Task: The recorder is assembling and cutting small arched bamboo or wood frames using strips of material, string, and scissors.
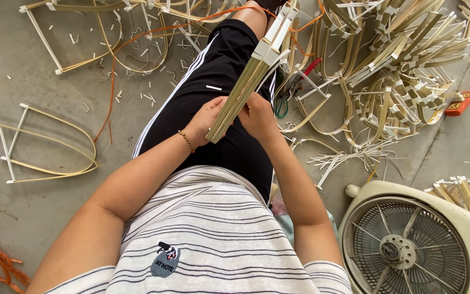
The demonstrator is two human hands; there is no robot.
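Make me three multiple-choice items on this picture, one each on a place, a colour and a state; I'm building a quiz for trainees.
1. Where is the fan?
A. On the floor at the person's right
B. On the person's lap
C. Hung overhead

2. What colour is the cord across the floor?
A. Blue
B. Orange
C. White

3. How is the bundle of bamboo strips held?
A. Lying loose on the floor
B. By one hand only
C. Gripped by the left hand and right hand

Answers: 1 A, it stands lower right; 2 B, plainly orange; 3 C, both hands close on its lower end.
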